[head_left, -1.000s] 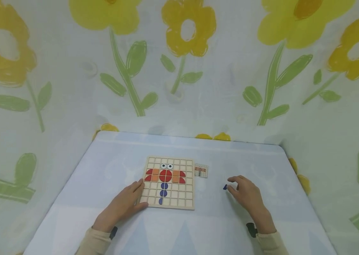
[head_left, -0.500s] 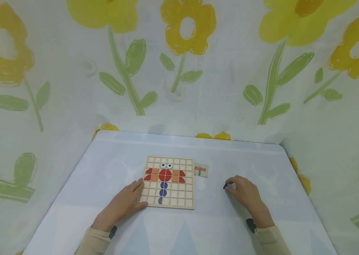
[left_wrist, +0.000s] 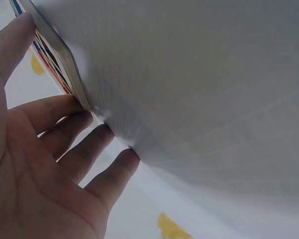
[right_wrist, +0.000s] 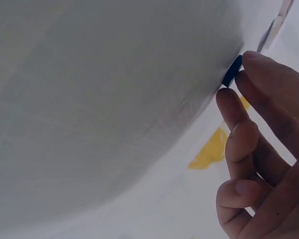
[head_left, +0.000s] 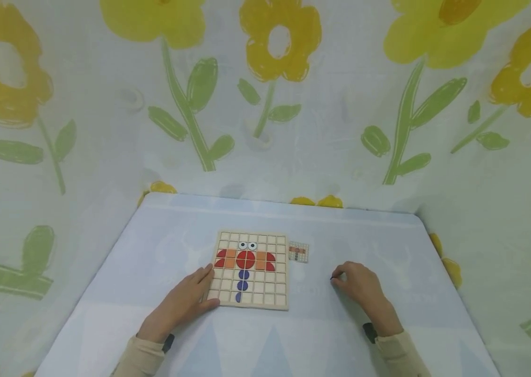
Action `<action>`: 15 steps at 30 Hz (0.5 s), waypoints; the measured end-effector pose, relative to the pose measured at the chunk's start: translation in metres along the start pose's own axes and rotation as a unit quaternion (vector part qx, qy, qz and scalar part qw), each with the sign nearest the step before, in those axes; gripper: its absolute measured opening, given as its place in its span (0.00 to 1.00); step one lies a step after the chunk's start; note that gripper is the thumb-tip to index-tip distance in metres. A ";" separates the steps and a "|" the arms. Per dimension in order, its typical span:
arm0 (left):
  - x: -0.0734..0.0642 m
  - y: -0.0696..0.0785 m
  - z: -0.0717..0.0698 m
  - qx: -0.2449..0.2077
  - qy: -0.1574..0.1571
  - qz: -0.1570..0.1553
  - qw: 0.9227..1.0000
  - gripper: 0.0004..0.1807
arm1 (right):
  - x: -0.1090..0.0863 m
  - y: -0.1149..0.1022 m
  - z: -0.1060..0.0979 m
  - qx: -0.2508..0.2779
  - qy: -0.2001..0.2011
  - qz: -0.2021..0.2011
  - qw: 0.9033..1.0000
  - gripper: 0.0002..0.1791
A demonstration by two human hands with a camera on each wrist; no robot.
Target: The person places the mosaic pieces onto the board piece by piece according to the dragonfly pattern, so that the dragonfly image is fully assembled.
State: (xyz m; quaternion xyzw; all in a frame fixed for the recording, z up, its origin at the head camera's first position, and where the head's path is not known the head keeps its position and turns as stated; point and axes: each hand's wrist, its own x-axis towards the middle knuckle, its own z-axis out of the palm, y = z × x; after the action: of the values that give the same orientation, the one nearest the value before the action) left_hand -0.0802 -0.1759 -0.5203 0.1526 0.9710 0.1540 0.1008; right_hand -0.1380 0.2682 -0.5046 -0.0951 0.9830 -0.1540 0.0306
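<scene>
A square wooden grid board (head_left: 270,301) lies on the table, bearing a picture of flat pieces: two round eyes, red curved pieces, orange squares and a column of blue rounded pieces. My left hand (head_left: 186,298) rests against the board's left edge, its thumb at the lower left corner. In the left wrist view, the fingertips (left_wrist: 132,154) lie along the board's edge near the table. To the right of the board, my right hand (head_left: 361,285) pinches a small blue puzzle piece (right_wrist: 232,71) between thumb and fingers, close over the table. In the head view the fingers mostly hide that piece.
A small pattern card (head_left: 298,252) lies just right of the board's upper edge, showing a similar picture. The pale table (head_left: 340,225) ends at a fabric wall (head_left: 317,141) printed with yellow flowers, which also rises on both sides.
My right thumb and fingers have closed on the blue piece, which lay beside the fingertips a second ago. My left hand and the board have stayed in place.
</scene>
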 end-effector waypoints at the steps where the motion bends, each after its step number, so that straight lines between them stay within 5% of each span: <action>1: 0.000 0.000 0.001 0.001 0.003 0.004 1.000 0.48 | 0.000 -0.001 0.000 -0.001 0.002 -0.001 1.000 0.05; 15: 0.000 0.000 0.003 -0.002 0.009 0.013 1.000 0.47 | 0.003 -0.009 0.004 -0.020 0.000 -0.015 1.000 0.05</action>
State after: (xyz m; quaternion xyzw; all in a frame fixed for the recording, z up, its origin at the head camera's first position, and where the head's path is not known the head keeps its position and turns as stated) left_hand -0.0797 -0.1753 -0.5232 0.1639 0.9695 0.1585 0.0899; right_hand -0.1389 0.2585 -0.5055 -0.1108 0.9843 -0.1346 0.0267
